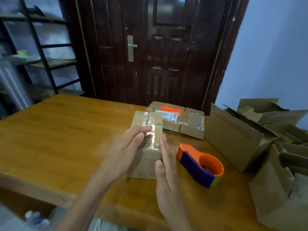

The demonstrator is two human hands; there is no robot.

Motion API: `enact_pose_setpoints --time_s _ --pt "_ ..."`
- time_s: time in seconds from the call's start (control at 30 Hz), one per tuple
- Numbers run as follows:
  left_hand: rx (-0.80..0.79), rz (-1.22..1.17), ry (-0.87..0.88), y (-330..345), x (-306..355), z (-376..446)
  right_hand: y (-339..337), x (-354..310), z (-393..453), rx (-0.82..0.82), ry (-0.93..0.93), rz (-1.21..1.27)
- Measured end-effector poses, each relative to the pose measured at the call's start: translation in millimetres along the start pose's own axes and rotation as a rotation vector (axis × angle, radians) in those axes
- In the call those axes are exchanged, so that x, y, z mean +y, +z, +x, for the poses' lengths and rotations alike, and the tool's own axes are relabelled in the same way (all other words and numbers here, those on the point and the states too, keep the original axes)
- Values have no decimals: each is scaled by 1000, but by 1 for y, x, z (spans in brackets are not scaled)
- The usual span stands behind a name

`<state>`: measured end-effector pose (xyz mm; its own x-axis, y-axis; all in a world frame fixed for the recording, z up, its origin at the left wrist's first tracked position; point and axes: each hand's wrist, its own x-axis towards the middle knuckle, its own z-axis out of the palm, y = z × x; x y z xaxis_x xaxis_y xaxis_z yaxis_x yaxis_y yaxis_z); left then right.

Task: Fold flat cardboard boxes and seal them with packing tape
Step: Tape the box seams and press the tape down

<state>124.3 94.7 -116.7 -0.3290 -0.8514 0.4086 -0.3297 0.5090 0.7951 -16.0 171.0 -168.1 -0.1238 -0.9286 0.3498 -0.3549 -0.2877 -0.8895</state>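
The counter [58, 130] is occupied by a small taped box [146, 147], set mid-counter. It is flanked by the left hand [126, 150] and right hand [166, 172], fingers straight, gripping nothing. Sealing appears in hand; next, the tape dispenser [200, 165] is probably required.

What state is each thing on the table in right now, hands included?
Small box: closed, clear tape across its top seam.
Left hand: open, fingers flat on the taped top.
Right hand: open, flat against the box's right side.
Tape dispenser: lying on the table, untouched.
Flattened box: flat, orange label up.
Boxes at right: erected, flaps open.
Door: shut.
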Motion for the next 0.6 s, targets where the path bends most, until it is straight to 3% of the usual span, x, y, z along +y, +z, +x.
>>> enact_pose_setpoints --time_s 0.07,0.13,0.17,0.23,0.3,0.47,0.6 --pt "-11 -149 -27 0 -12 5 2 9 -1 21 -1 14" --pt "-237 -72 -235 -4 -18 19 -3 16 5 61 -70 -118" --pt "-223 4 -195 -4 -26 16 -6 19 10 78 -104 -204" --pt "33 12 94 -4 -39 -5 -14 24 23 99 -165 -337" --pt "54 38 197 -13 -49 -22 -19 26 34 73 -210 -407" --pt "-39 221 235 -21 -50 -11 -36 35 49 -52 -269 -312" --pt "-45 3 157 -34 -57 -5 -50 44 57 -154 -232 -106"
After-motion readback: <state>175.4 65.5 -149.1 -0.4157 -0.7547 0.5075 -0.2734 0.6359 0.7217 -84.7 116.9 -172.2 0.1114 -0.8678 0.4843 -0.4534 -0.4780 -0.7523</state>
